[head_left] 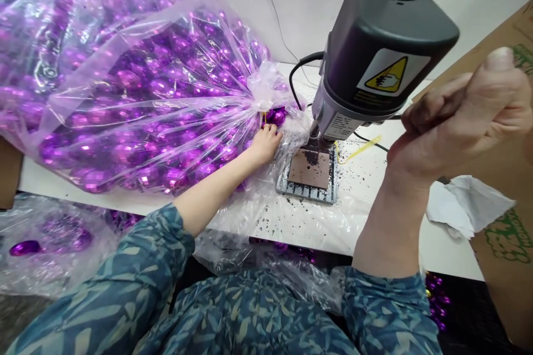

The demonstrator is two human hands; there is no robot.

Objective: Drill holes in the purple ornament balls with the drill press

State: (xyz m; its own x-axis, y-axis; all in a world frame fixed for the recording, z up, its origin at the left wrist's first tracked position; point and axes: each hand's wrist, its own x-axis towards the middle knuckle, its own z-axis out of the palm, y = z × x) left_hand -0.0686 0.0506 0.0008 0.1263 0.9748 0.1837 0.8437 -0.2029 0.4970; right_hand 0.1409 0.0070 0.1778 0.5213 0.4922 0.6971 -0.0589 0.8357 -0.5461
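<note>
My left hand is at the gathered neck of a large clear plastic bag full of shiny purple faceted balls. Its bent fingers are on a purple ball at the bag's mouth, beside a thin yellow strand. Raised on the right, my right hand is closed round the lever of a small bench drill press, whose rod shows only where it meets the machine. Under the drill head lies a brown square plate with a small hole, on the slotted metal base.
Dark shavings are scattered over the white table. Crumpled white paper lies near a cardboard box on the right. A yellow strip and black cable are by the drill. Another clear bag is at lower left.
</note>
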